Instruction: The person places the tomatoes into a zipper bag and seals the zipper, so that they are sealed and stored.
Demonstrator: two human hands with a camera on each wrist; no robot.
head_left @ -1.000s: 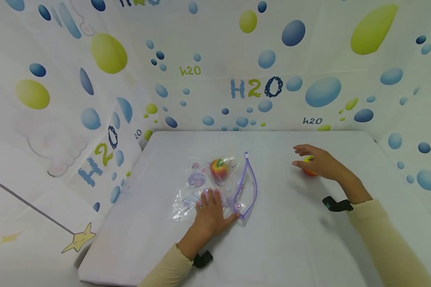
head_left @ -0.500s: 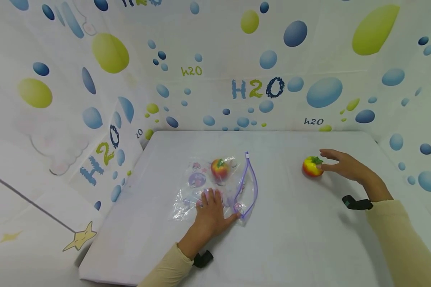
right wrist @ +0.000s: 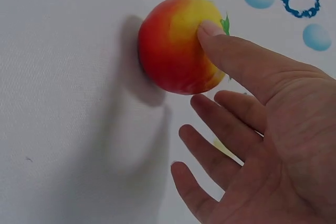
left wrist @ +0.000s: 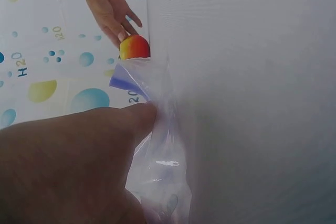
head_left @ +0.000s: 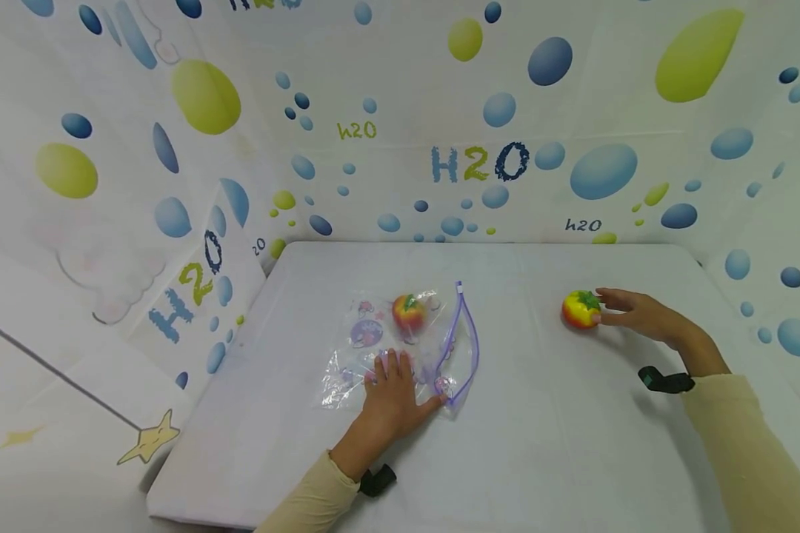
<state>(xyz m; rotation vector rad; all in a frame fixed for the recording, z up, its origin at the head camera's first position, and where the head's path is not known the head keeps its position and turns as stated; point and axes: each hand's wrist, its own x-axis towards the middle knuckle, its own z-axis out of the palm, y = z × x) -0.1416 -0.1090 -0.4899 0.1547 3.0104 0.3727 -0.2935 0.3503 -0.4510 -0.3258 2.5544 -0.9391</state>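
Note:
A clear zip bag (head_left: 367,389) with purple trim lies flat on the table, its purple-edged mouth (head_left: 475,352) gaping toward the right. Inside it is a red-and-yellow fruit (head_left: 409,314) with a green top. My left hand (head_left: 390,403) rests spread on the near part of the bag, the thumb (left wrist: 139,116) by its mouth. On the right stands a second red-and-yellow fruit (head_left: 578,311) with a green leafy top. Beside it is my right hand (head_left: 640,314), fingers relaxed; the thumb (right wrist: 210,31) overlaps the fruit in the right wrist view, the other fingertips below it.
A white-covered table (head_left: 520,444) lies under everything. Behind it and at the sides hang white sheets (head_left: 400,89) printed with blue and green drops and lettering. A dark camera (head_left: 663,380) is strapped to the right wrist, another (head_left: 377,481) to the left.
My right hand has moved from over the loose fruit to its right side, then slightly lower against it. The fruit, the bag and my left hand stay in place.

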